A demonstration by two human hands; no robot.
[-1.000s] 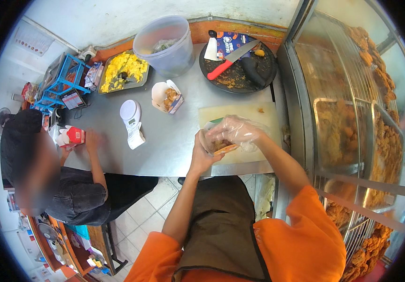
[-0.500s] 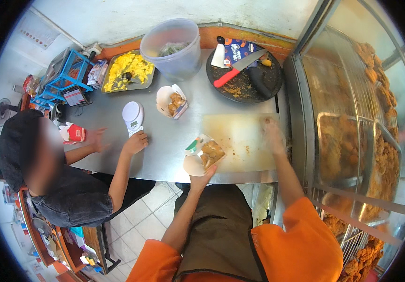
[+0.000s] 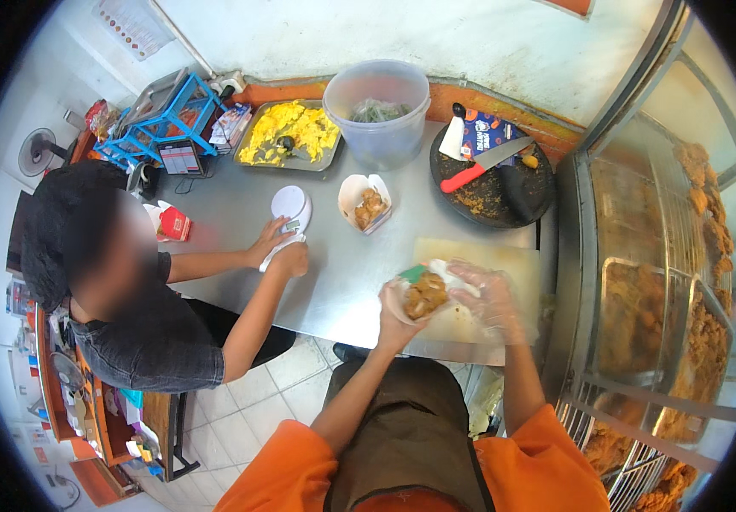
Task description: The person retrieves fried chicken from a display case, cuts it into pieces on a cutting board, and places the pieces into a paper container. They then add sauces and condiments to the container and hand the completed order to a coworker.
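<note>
My left hand [image 3: 395,322] holds a small paper food box [image 3: 441,271] from its left side, above the front of the table. Browned, fried-looking chicken pieces [image 3: 425,295] fill the box, and its flaps stand up. At the box's right side, my right hand [image 3: 489,299], in a clear plastic glove and somewhat blurred, has its fingers on a white flap. Beneath both hands lies a pale cutting board [image 3: 505,263]. Farther back, a second open food box [image 3: 356,188] with similar pieces [image 3: 370,207] stands on the table.
A co-worker [image 3: 154,324] on the left handles a white kitchen scale [image 3: 292,203]. Behind are a tray of yellow food [image 3: 328,160], a clear bucket [image 3: 381,141] and a dark round board [image 3: 479,213] carrying a red-handled knife [image 3: 464,177]. A glass cabinet of fried food [image 3: 633,299] borders the right.
My right hand has come left from the cutting board to the box in my left hand. The co-worker's far hand has moved to the scale. The view has shifted.
</note>
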